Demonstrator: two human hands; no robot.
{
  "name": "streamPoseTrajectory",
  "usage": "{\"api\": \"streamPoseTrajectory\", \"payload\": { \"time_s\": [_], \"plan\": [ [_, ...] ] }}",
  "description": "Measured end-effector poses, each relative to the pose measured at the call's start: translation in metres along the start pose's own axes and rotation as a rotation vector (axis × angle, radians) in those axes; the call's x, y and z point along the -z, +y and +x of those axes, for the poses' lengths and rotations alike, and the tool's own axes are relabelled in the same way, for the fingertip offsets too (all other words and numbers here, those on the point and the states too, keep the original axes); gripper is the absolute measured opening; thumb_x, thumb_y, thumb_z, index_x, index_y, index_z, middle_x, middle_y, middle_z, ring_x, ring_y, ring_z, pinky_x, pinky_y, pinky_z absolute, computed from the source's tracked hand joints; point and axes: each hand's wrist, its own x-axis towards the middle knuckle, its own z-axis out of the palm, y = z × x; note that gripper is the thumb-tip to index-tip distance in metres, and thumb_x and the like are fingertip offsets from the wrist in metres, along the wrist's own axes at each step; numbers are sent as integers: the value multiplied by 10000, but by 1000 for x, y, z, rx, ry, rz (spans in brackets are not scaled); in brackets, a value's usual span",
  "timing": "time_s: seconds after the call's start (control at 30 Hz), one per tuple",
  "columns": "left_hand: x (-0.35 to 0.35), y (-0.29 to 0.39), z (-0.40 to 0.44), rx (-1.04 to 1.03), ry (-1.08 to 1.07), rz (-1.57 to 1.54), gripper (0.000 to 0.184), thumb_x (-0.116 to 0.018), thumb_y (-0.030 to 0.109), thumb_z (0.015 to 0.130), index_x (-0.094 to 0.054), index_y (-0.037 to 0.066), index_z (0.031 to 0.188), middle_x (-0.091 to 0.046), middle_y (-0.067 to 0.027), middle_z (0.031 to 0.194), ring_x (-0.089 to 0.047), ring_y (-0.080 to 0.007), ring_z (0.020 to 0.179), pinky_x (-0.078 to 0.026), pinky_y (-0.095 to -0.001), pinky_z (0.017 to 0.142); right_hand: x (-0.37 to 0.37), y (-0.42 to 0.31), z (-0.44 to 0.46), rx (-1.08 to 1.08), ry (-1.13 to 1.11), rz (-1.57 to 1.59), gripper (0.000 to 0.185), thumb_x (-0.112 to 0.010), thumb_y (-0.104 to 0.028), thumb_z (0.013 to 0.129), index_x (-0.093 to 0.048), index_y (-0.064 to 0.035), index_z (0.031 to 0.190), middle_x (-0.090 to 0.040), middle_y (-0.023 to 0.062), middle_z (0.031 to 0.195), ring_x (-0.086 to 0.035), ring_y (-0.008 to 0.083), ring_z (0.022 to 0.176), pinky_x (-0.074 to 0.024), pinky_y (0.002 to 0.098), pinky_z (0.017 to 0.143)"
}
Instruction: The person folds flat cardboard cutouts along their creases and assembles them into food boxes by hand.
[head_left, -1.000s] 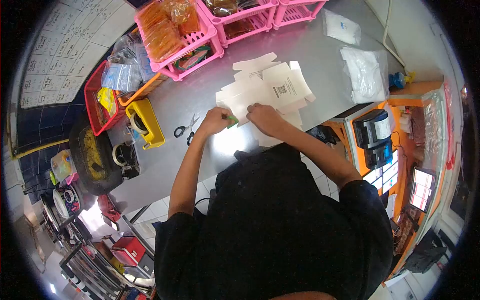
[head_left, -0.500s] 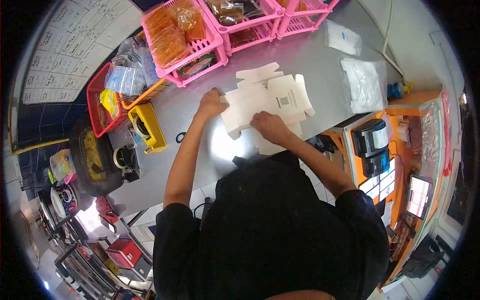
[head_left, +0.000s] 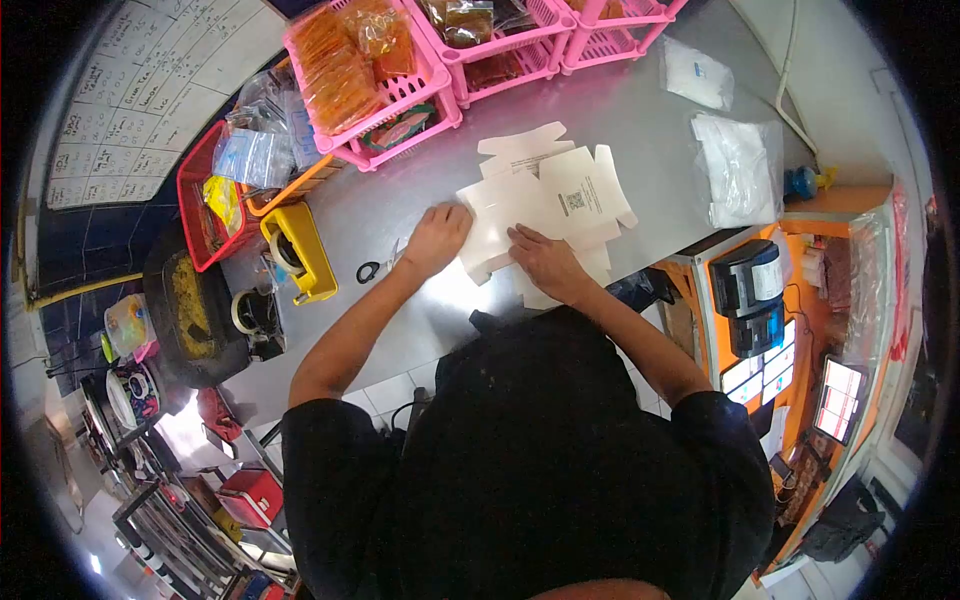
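- L hand [head_left: 440, 238] at L edge of flat white carton [head_left: 505, 205]
- R hand [head_left: 550, 265] on same, near side; hands apart, grip unclear
- scissors [head_left: 377, 267] on table [head_left: 405, 185], nr L forearm

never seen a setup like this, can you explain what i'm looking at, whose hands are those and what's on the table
There is no robot here: a person works with two bare hands. The view comes from one camera worn on the person's head, looking forward and down, so their black clothing fills the lower middle.

The left hand touches the left edge of an unfolded white cardboard box; the right hand lies on its near part. Whether the fingers pinch it is unclear.

Also on the metal table are scissors, partly hidden by the left arm, a yellow tape dispenser, pink plastic baskets and white packs in clear plastic.
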Motion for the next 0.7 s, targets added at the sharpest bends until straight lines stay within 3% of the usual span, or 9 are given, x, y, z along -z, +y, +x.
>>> {"api": "streamPoseTrajectory", "payload": {
  "time_s": [0.07, 0.17, 0.27, 0.37, 0.47, 0.57, 0.7],
  "plan": [
    [-6, -2, -4, -66, 79, 46, 351, -665, 125, 722, -610, 29, 1054, -593, -105, 1030, -563, -305, 950, -486, -402, 818, -3, 1, 3, -12, -10, -13, 166, -582, -68, 841, -596, -5, 994, -582, 197, 1319, -552, 339, 1274, -583, 415, 847],
    [19, -11, 14, 102, 82, -153, 405, -700, 176, 727, -611, 16, 1088, -593, -133, 1052, -566, -348, 970, -481, -450, 846, -1, -1, 0, -22, -58, -19, 172, -575, -74, 850, -594, -5, 1007, -557, 203, 1354, -532, 338, 1299, -583, 406, 848],
    [25, -9, 45, 374, 77, -346, 442, -739, 240, 722, -613, -17, 1058, -608, -184, 1122, -557, -367, 1110, -454, -485, 945, 1, -3, -1, -26, -79, -37, 190, -565, -90, 861, -595, -4, 1029, -539, 211, 1378, -513, 331, 1321, -582, 401, 853],
    [26, -10, 78, 391, -177, -475, 465, -745, 292, 742, -640, -25, 1066, -634, -225, 1146, -586, -388, 1115, -468, -488, 970, -12, 0, -8, -2, -7, -62, 212, -552, -111, 871, -592, -3, 1050, -541, 218, 1376, -501, 326, 1334, -575, 396, 875],
    [26, -12, 101, 476, -371, -407, 445, -742, 284, 737, -675, 0, 1073, -653, -240, 1155, -620, -395, 1099, -496, -474, 952, -29, 3, -16, 15, 88, -59, 228, -542, -123, 873, -587, -2, 1061, -543, 222, 1374, -505, 328, 1332, -562, 387, 908],
    [20, -28, 115, 354, -690, -454, 527, -749, 292, 769, -644, 38, 1219, -637, -203, 1192, -569, -367, 1205, -478, -450, 987, -31, 2, -16, 10, 122, -43, 227, -541, -118, 868, -583, -1, 1058, -545, 225, 1372, -516, 328, 1322, -550, 378, 935],
    [26, -4, 105, 297, -475, -178, 368, -701, 193, 784, -663, 50, 1122, -630, -173, 1158, -601, -350, 1115, -501, -450, 911, -24, -3, -14, -33, 121, -10, 198, -550, -109, 863, -580, -4, 1029, -554, 224, 1363, -533, 321, 1308, -546, 382, 943]
  ]
}}
